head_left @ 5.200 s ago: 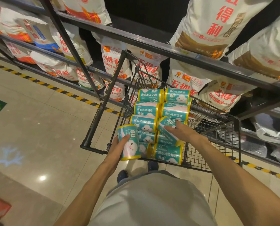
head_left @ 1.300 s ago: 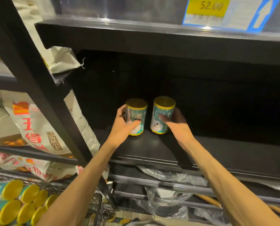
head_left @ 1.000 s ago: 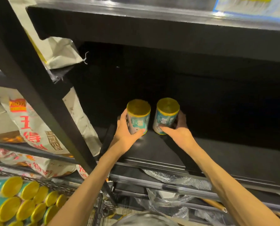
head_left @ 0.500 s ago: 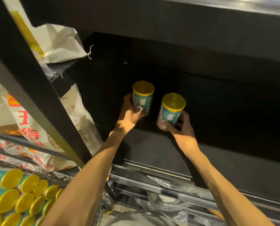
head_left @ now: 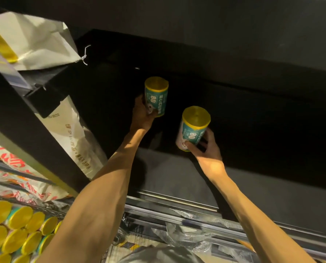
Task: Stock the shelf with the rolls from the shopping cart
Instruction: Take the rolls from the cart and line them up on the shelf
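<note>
Dim black metal shelving unit [head_left: 272, 190] with a deep shadowed bay, slanted black steel upright post [head_left: 25, 118], white woven sacks with red print [head_left: 71, 133] stacked left, silver metal rails [head_left: 177, 211] along the shelf front

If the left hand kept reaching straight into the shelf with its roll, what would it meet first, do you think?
Probably nothing but the dark back wall of the shelf. The left hand holds its roll pointing deeper in, and no other item shows ahead, though depth is hard to judge there.
</note>
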